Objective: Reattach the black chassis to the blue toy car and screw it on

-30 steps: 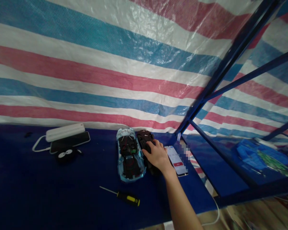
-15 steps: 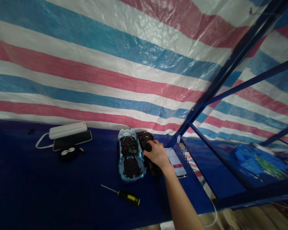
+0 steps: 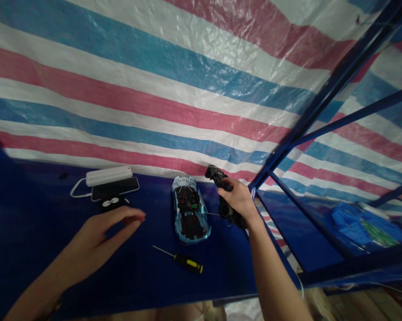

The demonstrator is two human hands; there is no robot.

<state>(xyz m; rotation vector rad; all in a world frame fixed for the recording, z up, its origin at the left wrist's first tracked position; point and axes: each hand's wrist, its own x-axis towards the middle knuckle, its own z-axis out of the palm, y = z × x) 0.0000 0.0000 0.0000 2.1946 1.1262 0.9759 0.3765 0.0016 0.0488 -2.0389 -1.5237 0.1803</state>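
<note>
The right hand grasps a black, wheeled toy-car chassis, seemingly raised above the blue desk, beside a light-blue plastic toy-car body; the left hand hovers released, loosely curled.

The car body lies on the table behind the screwdriver, left of the chassis.

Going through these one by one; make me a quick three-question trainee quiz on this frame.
1. What does the right hand hold?
2. True or false: the screwdriver lies nearer the wearer than the light-blue toy-car shell.
3. Which bears white cartoon eyes: A, the striped sheet; B, the black item just beyond the left hand; C, the white bar?

Key: 1. A black toy-car chassis; 2. True; 3. B.
</note>
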